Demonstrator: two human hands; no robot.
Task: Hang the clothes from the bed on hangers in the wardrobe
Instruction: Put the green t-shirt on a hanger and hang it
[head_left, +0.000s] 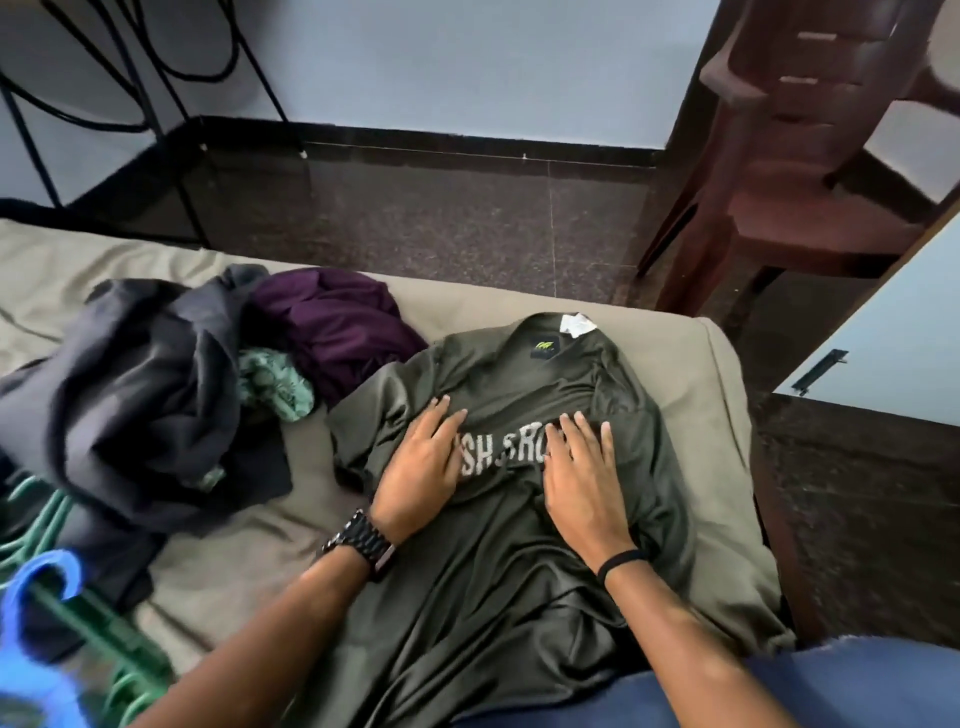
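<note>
Blue cloth (779, 686) on the person's lap filled the bottom right corner of the view, and from beside it both forearms reached forward over the bed. On the left wrist sat a dark link-band watch (358, 543); on the right, a thin black band (621, 561). The left hand (423, 467) and the right hand (582, 475) lay flat, fingers straight and a little spread, pressing on the chest of an olive-green short-sleeved T-shirt (498, 587) — neither gripped anything.

That shirt was of smooth, faintly shiny fabric, creased in soft folds, with pale block lettering across the chest partly hidden between the hands. A small green-and-black label showed inside the neck, and a white paper tag (576, 326) lay at the collar. It was spread face up near the right end of the beige-covered mattress (722, 410), its long axis running from the near edge to the far edge, collar pointing away towards the far edge and hem trailing to the person's lap.

Further left on the mattress lay a heap of other clothes: a crumpled dark grey garment (140, 384), a bunched purple one (337, 327) just beside the shirt's left shoulder, and a pale green patterned piece (275, 382) between them. At the near left corner — blurred — were green plastic hangers (98, 629) and a blue hanger hook (41, 587).

Beyond the bed stood a dark brown plastic chair (800, 171) on speckled dark floor.
</note>
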